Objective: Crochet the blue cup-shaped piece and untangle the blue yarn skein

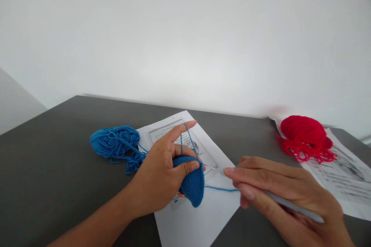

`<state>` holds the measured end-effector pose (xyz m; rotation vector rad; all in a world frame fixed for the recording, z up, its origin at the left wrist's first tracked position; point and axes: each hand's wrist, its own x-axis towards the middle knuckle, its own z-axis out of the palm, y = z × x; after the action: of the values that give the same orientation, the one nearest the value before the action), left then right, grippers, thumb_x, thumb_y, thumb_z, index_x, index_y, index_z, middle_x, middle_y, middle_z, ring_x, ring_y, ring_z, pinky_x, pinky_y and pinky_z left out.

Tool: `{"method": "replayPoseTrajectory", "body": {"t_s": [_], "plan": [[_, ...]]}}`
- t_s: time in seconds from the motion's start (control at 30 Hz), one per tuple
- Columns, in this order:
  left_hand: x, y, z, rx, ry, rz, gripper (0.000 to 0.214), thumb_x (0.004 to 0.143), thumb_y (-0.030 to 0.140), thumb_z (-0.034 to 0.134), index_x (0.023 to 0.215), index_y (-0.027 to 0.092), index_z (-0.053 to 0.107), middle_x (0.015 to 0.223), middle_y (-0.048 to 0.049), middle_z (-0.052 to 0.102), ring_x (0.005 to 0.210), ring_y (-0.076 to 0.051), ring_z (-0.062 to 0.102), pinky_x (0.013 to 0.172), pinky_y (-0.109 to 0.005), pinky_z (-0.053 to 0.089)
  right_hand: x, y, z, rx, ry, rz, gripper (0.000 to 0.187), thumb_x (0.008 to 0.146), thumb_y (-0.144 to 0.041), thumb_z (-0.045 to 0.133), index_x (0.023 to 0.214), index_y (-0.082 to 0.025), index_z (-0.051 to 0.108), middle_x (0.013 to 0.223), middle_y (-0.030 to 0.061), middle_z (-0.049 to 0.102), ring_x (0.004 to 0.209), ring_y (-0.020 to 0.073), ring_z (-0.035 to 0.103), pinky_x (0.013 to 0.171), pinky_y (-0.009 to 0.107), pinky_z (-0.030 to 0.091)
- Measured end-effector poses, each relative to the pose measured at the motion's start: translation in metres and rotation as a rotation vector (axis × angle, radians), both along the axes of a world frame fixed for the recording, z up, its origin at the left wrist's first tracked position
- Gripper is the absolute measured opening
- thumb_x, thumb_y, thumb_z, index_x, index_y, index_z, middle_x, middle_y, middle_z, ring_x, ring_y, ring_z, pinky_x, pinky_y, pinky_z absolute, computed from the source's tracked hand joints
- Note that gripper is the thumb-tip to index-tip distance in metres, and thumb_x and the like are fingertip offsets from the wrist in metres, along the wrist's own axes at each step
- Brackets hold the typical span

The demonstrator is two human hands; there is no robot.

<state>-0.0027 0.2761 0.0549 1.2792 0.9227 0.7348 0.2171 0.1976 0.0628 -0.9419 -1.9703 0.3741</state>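
blue crochet piece (195, 189): near centre, above middle paper (191, 225) | left hand (162, 170) pinches its far edge under thumb; right hand (275, 185) pinches hook (295, 205) | probably light, soft, stretchy, snag-prone; best held at edge beside hook tip | paper's print too small to read; no brand visible

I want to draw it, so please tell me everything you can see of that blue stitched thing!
The blue crocheted piece looks like soft yarn in tight rows of stitches. It curves, perhaps folded, with its rounded end pointing down. The left grip pinches its upper part, thumb in front, hiding some of it. A thin hook meets its upper right corner, where a blue strand rises to the index finger. Another strand shows to its right. A printed sheet lies below it.
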Motion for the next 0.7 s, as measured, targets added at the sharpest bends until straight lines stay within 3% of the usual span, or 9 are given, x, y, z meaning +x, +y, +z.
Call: {"method": "replayPoseTrajectory", "body": {"t_s": [0.1, 0.17, 0.23, 0.3, 0.4, 0.5, 0.6, 0.7], "plan": [[-0.001, 0.0, 0.001, 0.021, -0.045, -0.031, 0.09, 0.08, 0.021, 0.081, 0.159, 0.024, 0.039, 0.079, -0.0052, 0.08, 0.049, -0.016, 0.066, 0.043, -0.022, 0.055, -0.003, 0.0, -0.009, -0.307, 0.376, -0.046, 0.025, 0.094, -0.018, 0.069, 0.112, -0.029, 0.083, 0.069, 0.001, 0.072, 0.049, 0.0125, 0.068, 0.045, 0.021, 0.053], [0.0, -0.002, 0.001, 0.038, -0.078, -0.013, 0.091, 0.079, 0.023, 0.083, 0.159, 0.02, 0.039, 0.078, -0.006, 0.081, 0.051, -0.016, 0.067, 0.046, -0.021, 0.055, -0.01, 0.002, -0.014, -0.568, 0.724, -0.07, 0.015, 0.092, -0.031, 0.074, 0.098, -0.024, 0.085, 0.064, 0.0015, 0.07, 0.04, 0.0129, 0.064, 0.036, 0.02, 0.051], [0.002, -0.004, -0.001, 0.058, -0.101, 0.036, 0.089, 0.079, 0.023, 0.082, 0.158, 0.019, 0.041, 0.078, -0.0058, 0.082, 0.054, -0.016, 0.069, 0.049, -0.021, 0.056, -0.022, 0.006, -0.019, -0.753, 1.029, -0.079, 0.022, 0.085, -0.039, 0.081, 0.089, -0.018, 0.085, 0.058, 0.001, 0.067, 0.035, 0.0107, 0.057, 0.028, 0.017, 0.044], [0.004, -0.008, -0.003, 0.095, -0.096, 0.095, 0.084, 0.08, 0.022, 0.081, 0.155, 0.018, 0.043, 0.079, -0.0052, 0.082, 0.059, -0.017, 0.071, 0.052, -0.02, 0.056, -0.036, 0.009, -0.023, -0.813, 1.209, -0.094, 0.027, 0.078, -0.04, 0.087, 0.087, -0.015, 0.084, 0.056, 0.0001, 0.065, 0.036, 0.0082, 0.055, 0.027, 0.014, 0.043], [0.009, -0.014, -0.006, 0.185, -0.029, 0.196, 0.076, 0.083, 0.022, 0.078, 0.153, 0.018, 0.048, 0.077, -0.0017, 0.081, 0.057, -0.013, 0.067, 0.052, -0.017, 0.054, -0.055, 0.01, -0.029, -0.766, 1.291, -0.1, 0.028, 0.076, -0.038, 0.089, 0.092, -0.016, 0.085, 0.062, 0.001, 0.07, 0.042, 0.0088, 0.061, 0.034, 0.014, 0.051], [0.011, -0.019, -0.008, 0.234, 0.042, 0.29, 0.074, 0.084, 0.026, 0.079, 0.152, 0.017, 0.051, 0.075, 0.0007, 0.08, 0.049, -0.011, 0.062, 0.046, -0.016, 0.052, -0.065, 0.007, -0.037, -0.626, 1.207, -0.096, 0.023, 0.086, -0.038, 0.082, 0.099, -0.019, 0.085, 0.069, 0.0029, 0.074, 0.043, 0.0123, 0.066, 0.038, 0.02, 0.057], [0.012, -0.021, -0.008, 0.217, 0.075, 0.351, 0.076, 0.08, 0.031, 0.083, 0.15, 0.019, 0.055, 0.077, 0.0007, 0.08, 0.048, -0.012, 0.064, 0.042, -0.016, 0.052, -0.065, 0.002, -0.046, -0.406, 0.973, -0.134, 0.021, 0.098, -0.031, 0.068, 0.11, -0.023, 0.083, 0.073, 0.0033, 0.075, 0.047, 0.0138, 0.068, 0.044, 0.025, 0.06], [0.011, -0.022, -0.008, 0.21, 0.04, 0.371, 0.078, 0.079, 0.033, 0.085, 0.15, 0.02, 0.055, 0.078, 0.0, 0.081, 0.046, -0.013, 0.065, 0.04, -0.018, 0.052, -0.064, -0.004, -0.049, -0.153, 0.622, -0.219, 0.031, 0.101, -0.018, 0.061, 0.126, -0.026, 0.076, 0.08, 0.0019, 0.075, 0.056, 0.0126, 0.071, 0.058, 0.026, 0.063]]}}
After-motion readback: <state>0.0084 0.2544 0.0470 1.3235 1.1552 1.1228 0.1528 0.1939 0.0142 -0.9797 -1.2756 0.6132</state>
